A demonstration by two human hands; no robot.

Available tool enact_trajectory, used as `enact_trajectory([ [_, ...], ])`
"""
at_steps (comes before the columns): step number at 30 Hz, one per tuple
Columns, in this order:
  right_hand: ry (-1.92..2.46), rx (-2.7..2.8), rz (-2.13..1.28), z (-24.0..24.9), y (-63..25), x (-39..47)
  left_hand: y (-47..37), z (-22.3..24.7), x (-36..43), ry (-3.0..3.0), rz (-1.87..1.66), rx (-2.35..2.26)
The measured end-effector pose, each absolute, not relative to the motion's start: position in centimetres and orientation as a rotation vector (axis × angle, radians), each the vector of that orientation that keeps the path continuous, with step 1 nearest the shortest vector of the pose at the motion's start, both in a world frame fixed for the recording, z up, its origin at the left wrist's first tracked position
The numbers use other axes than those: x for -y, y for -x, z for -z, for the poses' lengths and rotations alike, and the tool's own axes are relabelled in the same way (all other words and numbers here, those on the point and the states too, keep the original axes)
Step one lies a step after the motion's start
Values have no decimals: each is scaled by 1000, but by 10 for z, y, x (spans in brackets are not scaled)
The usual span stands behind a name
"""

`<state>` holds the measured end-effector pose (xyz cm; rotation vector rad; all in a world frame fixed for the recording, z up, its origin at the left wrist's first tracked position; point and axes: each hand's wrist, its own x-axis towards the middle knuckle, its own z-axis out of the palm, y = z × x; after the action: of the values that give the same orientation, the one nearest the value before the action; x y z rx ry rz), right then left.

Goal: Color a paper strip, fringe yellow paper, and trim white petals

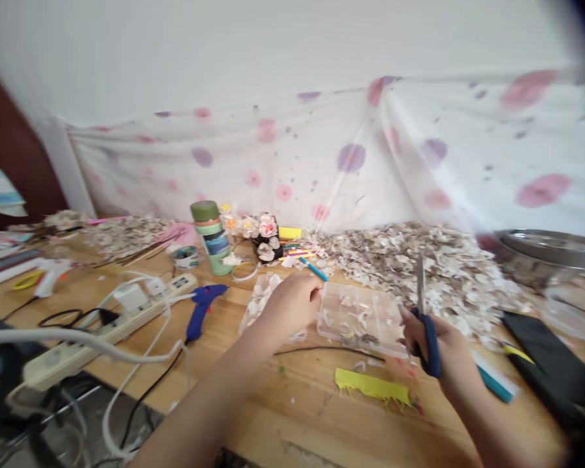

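My right hand (446, 351) is closed around the dark blue handles of a pair of scissors (429, 348), whose blades point up and away. My left hand (297, 300) is over the inner edge of a clear plastic compartment box (260, 296) filled with white pieces. Its fingers curl inward, and whatever they hold is hidden. Between my hands is a second clear compartment section (385, 315) with a few small pale pieces inside. In front of it lies a yellow fringed strip (373, 387). A thin dark stick (331, 349) lies along the box's near edge.
A heap of pale, petal-like flakes (419, 273) covers the back right. Left are a blue glue gun (203, 309), a power strip (102, 331) and loose cables. A green canister (212, 237) and a pot of flowers (267, 237) stand behind. A black case (546, 357) lies right.
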<state>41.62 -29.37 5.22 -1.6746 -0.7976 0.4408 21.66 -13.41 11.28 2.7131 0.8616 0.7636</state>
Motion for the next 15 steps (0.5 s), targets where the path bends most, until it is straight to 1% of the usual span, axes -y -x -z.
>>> enact_trajectory([
  [5, 1631, 675, -497, -59, -414, 294, -271, -155, 119, -2660, -959, -688],
  [8, 1591, 659, -498, -59, -413, 293, -296, -168, 96, -2608, -1040, -803],
  [11, 1578, 650, -488, -58, -412, 293, -309, -162, 67, -2571, -1008, -967],
  [15, 1617, 656, -478, -59, -411, 294, -320, -129, 30, -2481, -879, -1273],
])
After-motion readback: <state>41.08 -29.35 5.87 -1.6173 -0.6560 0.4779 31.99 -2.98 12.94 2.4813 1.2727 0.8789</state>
